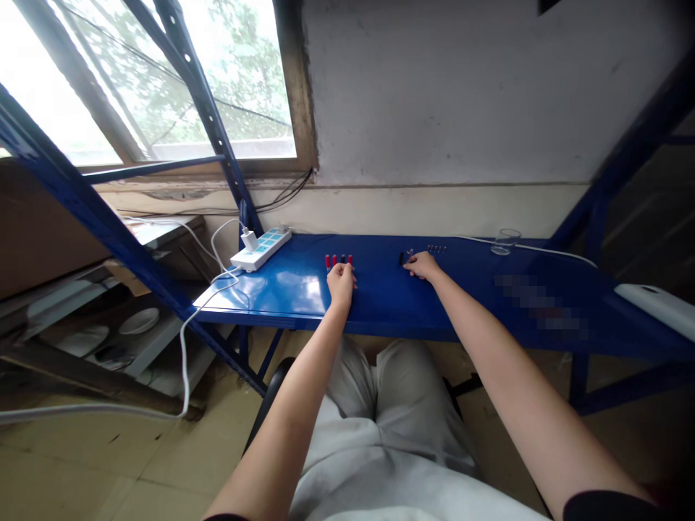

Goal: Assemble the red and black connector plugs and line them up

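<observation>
My left hand (341, 282) is closed over the blue tabletop, its fingers curled together. Just beyond it stands a short row of small red and dark pieces, among them a red piece (328, 260) at the left end. What the fingers hold, if anything, is hidden. Farther right, my right hand (421, 265) is pinched low at the table, beside a small black upright piece (400, 258). A tiny pale item (410, 252) shows at its fingertips, too small to name. Behind this hand lie several tiny metallic pins (437, 249) in a row.
A white power strip (260, 250) with a plugged-in adapter sits at the table's left end, its cable hanging over the edge. A clear glass (505, 242) stands at the back right, near a white cable. A white object (656, 307) lies at the right edge. Blue posts frame the table (380, 304).
</observation>
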The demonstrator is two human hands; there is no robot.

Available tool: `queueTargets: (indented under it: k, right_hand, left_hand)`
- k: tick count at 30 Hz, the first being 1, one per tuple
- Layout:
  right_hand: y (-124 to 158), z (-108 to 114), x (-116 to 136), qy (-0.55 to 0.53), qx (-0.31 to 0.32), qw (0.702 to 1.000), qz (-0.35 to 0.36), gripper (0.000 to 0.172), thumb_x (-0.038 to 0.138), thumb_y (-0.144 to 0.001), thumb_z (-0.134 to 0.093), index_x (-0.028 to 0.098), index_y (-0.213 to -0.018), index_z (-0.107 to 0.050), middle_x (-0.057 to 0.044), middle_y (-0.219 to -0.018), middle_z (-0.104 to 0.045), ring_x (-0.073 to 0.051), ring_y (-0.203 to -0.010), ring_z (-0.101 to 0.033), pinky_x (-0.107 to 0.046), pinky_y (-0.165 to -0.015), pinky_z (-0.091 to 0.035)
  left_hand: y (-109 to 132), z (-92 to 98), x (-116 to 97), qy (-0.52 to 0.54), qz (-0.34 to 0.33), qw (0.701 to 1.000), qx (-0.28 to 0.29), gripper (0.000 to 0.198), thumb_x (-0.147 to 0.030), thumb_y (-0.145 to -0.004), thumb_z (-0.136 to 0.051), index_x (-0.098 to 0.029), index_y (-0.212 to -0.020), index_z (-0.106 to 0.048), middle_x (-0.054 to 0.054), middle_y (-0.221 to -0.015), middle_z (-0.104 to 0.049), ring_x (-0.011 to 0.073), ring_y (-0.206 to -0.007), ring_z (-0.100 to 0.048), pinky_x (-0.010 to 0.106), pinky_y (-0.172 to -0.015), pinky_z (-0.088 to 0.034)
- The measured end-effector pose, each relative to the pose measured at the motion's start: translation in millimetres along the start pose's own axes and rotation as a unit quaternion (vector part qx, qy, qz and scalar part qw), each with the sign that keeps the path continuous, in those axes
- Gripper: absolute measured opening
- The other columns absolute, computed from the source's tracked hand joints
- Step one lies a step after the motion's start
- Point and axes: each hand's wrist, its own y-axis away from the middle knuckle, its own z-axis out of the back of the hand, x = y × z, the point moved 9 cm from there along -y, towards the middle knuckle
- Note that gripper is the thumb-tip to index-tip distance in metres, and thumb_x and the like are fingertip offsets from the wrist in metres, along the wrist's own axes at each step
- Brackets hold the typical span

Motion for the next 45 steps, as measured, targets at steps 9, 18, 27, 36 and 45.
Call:
queueTargets:
  k: [9, 18, 27, 36, 45]
  right_hand:
    - [11.9, 5.5, -11.7, -0.081, -0.003, 0.997, -0.018, 0.057, 0.023, -0.075, -0.062, 0.004, -0.122, -0.038, -0.002, -0.057, -0.059, -0.011, -0.041, -0.052, -0.021, -0.039, -0.042]
    - [66.5, 26.1, 23.2, -0.25, -0.214, 0.937, 0.12, 0.022, 0.024, -0.081, -0.042, 0.017, -0.101, -0.045, -0.003, -0.077, -0.062, -0.009, -0.053, -0.054, -0.02, -0.051, -0.043]
    - [102.3, 1.3, 48.6, -0.16, -0.195, 0.94, 0.228, 0.02, 0.028, -0.084, -0.037, 0.02, -0.098, -0.049, -0.002, -0.07, -0.059, -0.013, -0.06, -0.055, -0.023, -0.063, -0.043]
    - [104.9, 0.4, 51.4, -0.146, -0.184, 0.942, 0.241, 0.019, 0.027, -0.084, -0.036, 0.019, -0.095, -0.049, 0.001, -0.06, -0.055, -0.011, -0.05, -0.05, -0.022, -0.057, -0.039]
    - [105.3, -1.6, 51.5, -0.133, -0.163, 0.952, 0.221, 0.021, 0.027, -0.084, -0.036, 0.02, -0.099, -0.049, 0.002, -0.059, -0.055, -0.011, -0.048, -0.048, -0.022, -0.055, -0.038]
  left_hand:
    - [0.5, 10.5, -0.8, 0.033, 0.008, 0.998, -0.054, 0.018, -0.031, -0.078, -0.039, -0.018, -0.07, -0.048, -0.005, -0.048, -0.045, 0.0064, -0.036, -0.041, 0.018, -0.039, -0.033]
    - [0.6, 9.6, -3.4, 0.019, -0.003, 0.998, -0.053, 0.018, -0.03, -0.08, -0.035, -0.018, -0.074, -0.048, -0.005, -0.05, -0.045, 0.0073, -0.037, -0.041, 0.019, -0.04, -0.033]
    - [3.2, -6.7, -13.7, -0.142, -0.047, 0.989, -0.018, 0.013, -0.023, -0.078, -0.046, -0.02, -0.09, -0.048, -0.003, -0.058, -0.051, 0.0133, -0.055, -0.054, 0.024, -0.06, -0.041]
    - [-4.3, -24.5, -21.1, -0.312, -0.025, 0.948, 0.048, 0.06, -0.018, -0.073, -0.051, -0.012, -0.13, -0.034, 0.019, -0.102, -0.063, 0.0291, -0.093, -0.061, 0.035, -0.083, -0.04]
    - [-21.3, -30.3, -7.1, -0.335, 0.012, 0.94, 0.058, 0.058, -0.02, -0.077, -0.049, -0.007, -0.131, -0.036, 0.023, -0.099, -0.064, 0.0298, -0.094, -0.062, 0.036, -0.083, -0.041]
